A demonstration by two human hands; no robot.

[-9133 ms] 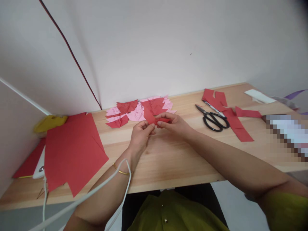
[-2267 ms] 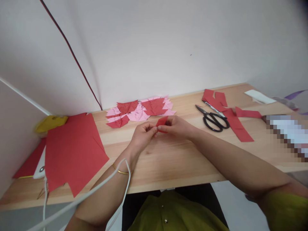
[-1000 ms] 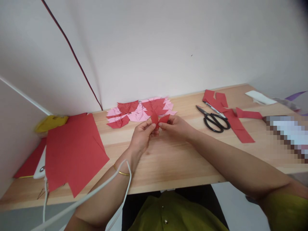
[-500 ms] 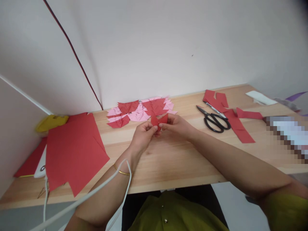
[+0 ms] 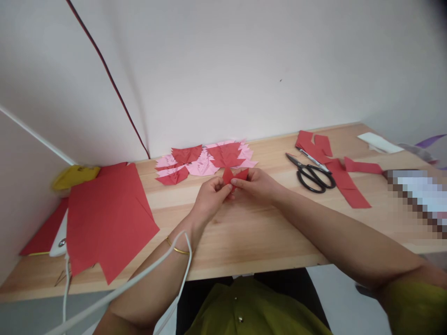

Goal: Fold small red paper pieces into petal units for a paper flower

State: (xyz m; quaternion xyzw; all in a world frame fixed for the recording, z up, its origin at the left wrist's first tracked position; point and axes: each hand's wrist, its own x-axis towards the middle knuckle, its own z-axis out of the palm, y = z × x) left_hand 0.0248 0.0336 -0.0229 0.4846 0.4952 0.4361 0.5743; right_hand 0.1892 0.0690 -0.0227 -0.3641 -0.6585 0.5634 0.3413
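Observation:
A small folded piece of red paper (image 5: pixel 227 176) is pinched between both hands above the wooden table (image 5: pixel 244 232). My left hand (image 5: pixel 210 196) grips its left and lower side, thumb in front. On the right side, my right hand (image 5: pixel 257 185) holds it with the thumb across the front and fingers behind. The fingers partly cover the paper, so its full shape is hidden. Just beyond the hands, against the wall, lie several red (image 5: pixel 225 154) and pink paper pieces (image 5: pixel 202 166) with folds and jagged edges.
Black-handled scissors (image 5: pixel 310 174) and a pen (image 5: pixel 314 159) lie at right beside red paper scraps (image 5: pixel 349 186). Farther right is a blurred-out device (image 5: pixel 419 190). Large red sheets (image 5: pixel 108 218) cover the left, near a yellow item (image 5: pixel 77 177). A white cable (image 5: pixel 139 281) crosses my left forearm.
The small red paper has tilted and shifted slightly right between the fingers. Both hands keep their pinch on it and stay nearly in place.

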